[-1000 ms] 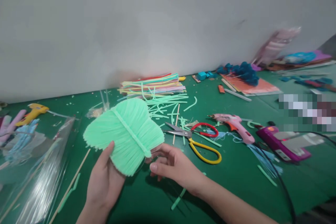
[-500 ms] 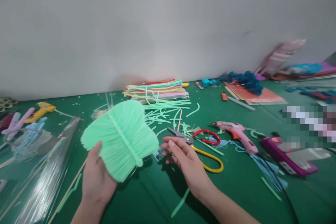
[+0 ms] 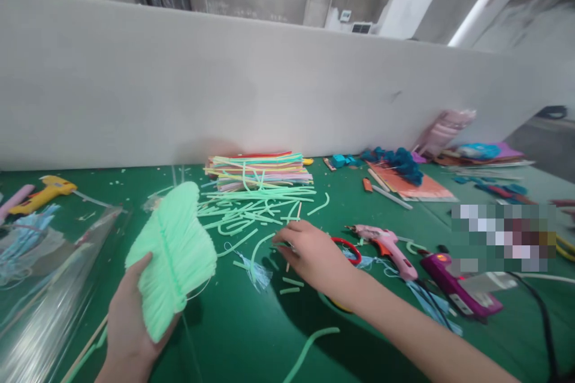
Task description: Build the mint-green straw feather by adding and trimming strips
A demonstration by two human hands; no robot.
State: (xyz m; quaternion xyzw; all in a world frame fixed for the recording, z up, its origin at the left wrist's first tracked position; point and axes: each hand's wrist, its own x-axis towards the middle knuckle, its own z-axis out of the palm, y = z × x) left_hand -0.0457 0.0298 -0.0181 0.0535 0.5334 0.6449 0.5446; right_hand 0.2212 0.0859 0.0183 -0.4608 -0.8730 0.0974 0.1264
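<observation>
On the left, my left hand [image 3: 130, 317] grips a mint-green, fuzzy pipe-cleaner piece [image 3: 177, 251] with a raised middle rib and wavy, wing-like edges. The thumb lies on its face, and the other fingers are behind it. My right hand [image 3: 312, 254] reaches over the table, palm down, its fingers loosely bent and apart as far as they show. Beneath it are the scissors; a red handle loop [image 3: 348, 249] shows, while the blades are hidden. A thin wooden stick [image 3: 299, 209] lies by the fingers, with blue tassel threads [image 3: 257, 272] and cut green pieces [image 3: 291, 282] nearby.
A pile of coloured pipe cleaners [image 3: 260, 170] lies against the white partition [image 3: 269, 84]. To the right are a pink glue gun [image 3: 393, 248] and a purple power strip [image 3: 462, 287] with cables. A yellow glue gun [image 3: 47, 192] and clear plastic film [image 3: 54, 293] lie left.
My view has tilted up and shifted right. The right hand has turned palm down and moved forward over the scissors. The left hand has turned the green piece more edge-on.
</observation>
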